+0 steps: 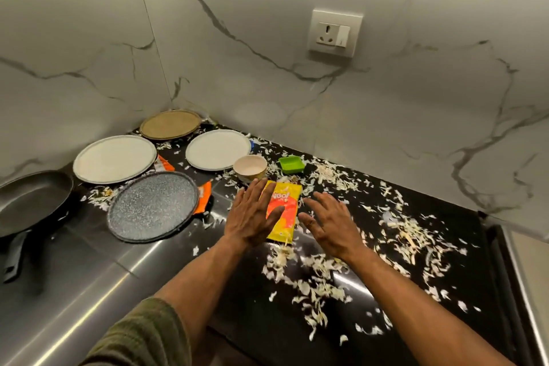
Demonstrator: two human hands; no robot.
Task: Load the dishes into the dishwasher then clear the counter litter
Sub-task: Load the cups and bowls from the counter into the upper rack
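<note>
Head view: both hands out over a black counter [267, 321] w/ fingers straight and spread, gripping nothing. Left hand [252, 214] lies partly over the left edge of a yellow-orange snack packet [283, 211]; whether it actually touches can't be told. Right hand [329, 224] is just beside the packet's right edge, palm down.

Dishes sit toward the back-left corner: a tan plate [170, 124] nearest the corner, two white plates [114, 158] and [218, 149] in front of it, a speckled grey plate [153, 205] closer in, and a black pan [29, 199] at far left (handle pointing toward the camera). A small cream bowl [250, 168] stands just past the packet, a green square dish [291, 164] beside it to the right.

Pale vegetable shreds [410, 235] are scattered across the counter's right half and around the hands. An orange wrapper [204, 197] pokes out from under the grey plate. Wall socket [335, 33] on marble above.
</note>
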